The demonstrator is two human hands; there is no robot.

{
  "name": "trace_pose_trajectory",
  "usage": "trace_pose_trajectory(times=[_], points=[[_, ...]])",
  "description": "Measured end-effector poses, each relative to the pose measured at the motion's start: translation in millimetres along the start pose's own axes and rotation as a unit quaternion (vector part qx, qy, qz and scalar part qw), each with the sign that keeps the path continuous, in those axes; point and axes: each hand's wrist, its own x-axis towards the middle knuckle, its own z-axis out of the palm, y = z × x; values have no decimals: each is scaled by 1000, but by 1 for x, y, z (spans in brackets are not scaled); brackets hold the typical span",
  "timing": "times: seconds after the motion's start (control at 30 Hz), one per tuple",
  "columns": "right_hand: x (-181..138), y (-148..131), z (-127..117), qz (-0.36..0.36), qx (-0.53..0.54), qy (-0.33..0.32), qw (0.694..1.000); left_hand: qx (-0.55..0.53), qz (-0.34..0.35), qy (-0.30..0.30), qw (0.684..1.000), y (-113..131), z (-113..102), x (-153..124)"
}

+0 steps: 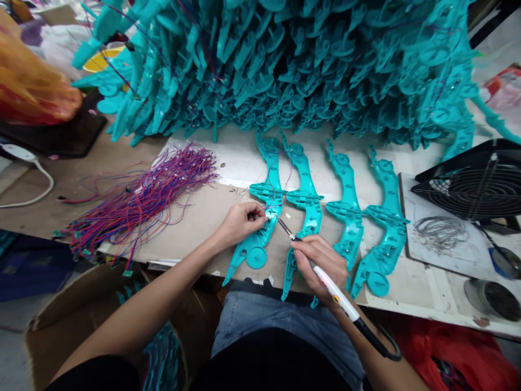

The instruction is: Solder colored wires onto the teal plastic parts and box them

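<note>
My right hand [319, 266] grips a white soldering iron [334, 290] like a pen. Its metal tip points up and left at the leftmost teal plastic piece [271, 168]. Above that piece, my left hand [244, 221] is pinched closed on a thin red-purple wire, which is partly hidden by the fingers. The iron's tip is close to the left fingertips; whether it touches anything is too small to tell. Several more curved teal pieces lie in a row to the right, among them a second one [303, 168] beside the iron and a far-right one [388, 217].
A bundle of red and purple wires [150, 190] lies to the left. Behind the row rises a large pile of teal pieces [285, 65]. On the right are a black fan [476, 179], a board with wire [439, 233] and a round tin [492, 298]. Below stands a cardboard box [52, 336].
</note>
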Motion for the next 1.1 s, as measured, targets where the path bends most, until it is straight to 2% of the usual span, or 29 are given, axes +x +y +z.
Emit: trace_pose_trajectory(times=[0.17,0.57,0.83,1.1], points=[[2,-3,-5,23,5,3,1000,7,-3,0,1000,0,0,1],[1,5,4,-9,14,-6,1000,-1,-9,-13,1000,-3,0,1],[0,-2,-3,34,10,3,999,7,-2,-9,1000,-4,0,1],[1,-4,-17,42,-8,32,999,2,2,-5,1000,-4,2,0]])
